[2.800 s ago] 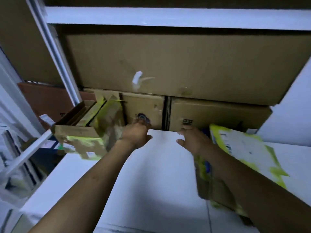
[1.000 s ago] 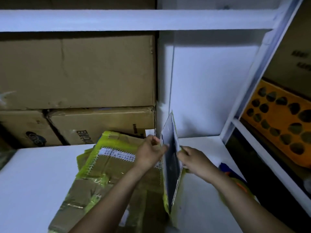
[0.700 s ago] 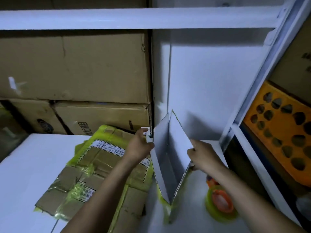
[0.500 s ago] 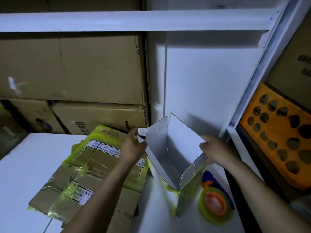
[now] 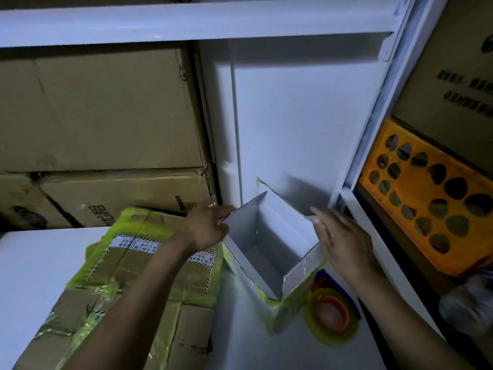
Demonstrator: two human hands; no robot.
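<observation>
A white carton box [image 5: 266, 252], trimmed with yellow-green tape, stands opened up on the white shelf [image 5: 40, 263] with its top open and nothing visible inside. My left hand [image 5: 205, 225] pinches the upper corner of the box's left wall. My right hand [image 5: 344, 236] lies with straight fingers against the outside of the right wall, the thumb at the rim.
A flattened brown carton with yellow-green tape [image 5: 149, 268] lies left of the box. A yellow tape roll with an orange core [image 5: 330, 316] sits to the box's right. Stacked brown cartons [image 5: 101, 110] fill the back left. An orange perforated crate [image 5: 426, 198] stands beyond the shelf post [image 5: 373, 116].
The white carton has gone from folded flat to spread into an open box. My hands moved apart with its walls, and my right hand's fingers straightened along the wall.
</observation>
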